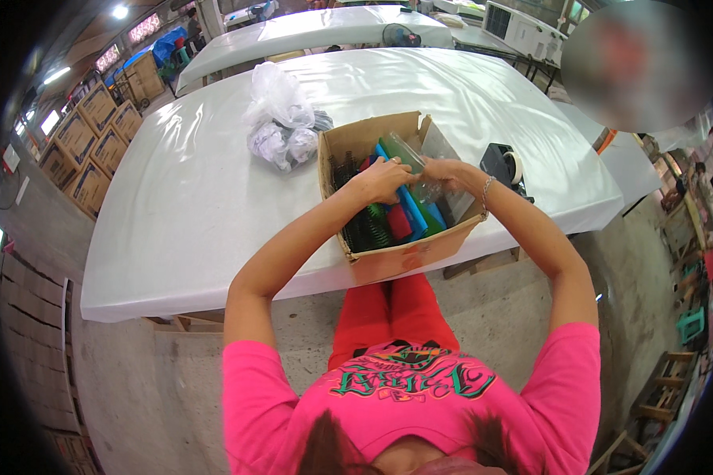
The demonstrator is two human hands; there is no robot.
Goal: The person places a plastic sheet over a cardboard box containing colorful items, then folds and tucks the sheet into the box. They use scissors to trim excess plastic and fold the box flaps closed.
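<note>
A: Where's the box (412, 255)?
B: On the white counter (198, 222), by the near edge, open at the top, with the 2 hands reaching in.
A: How does the left hand (384, 180) stand?
B: Over the middle of the box, fingers bent, close to a blue folder (412, 212). I can't tell whether its grip holds anything.
A: And the right hand (445, 172)?
B: Its grip is narrow, holding clear plastic (405, 150) just above the contents. A chain bracelet (487, 194) circles that wrist.
A: What else is in the box?
B: Black coils (368, 227) at the left, then something red (398, 222) beside the blue folder.
A: Anything near it?
B: A bag (284, 119) of pale plastic to the left, and a pale roll (514, 168) beside something black (495, 162) to the right.
</note>
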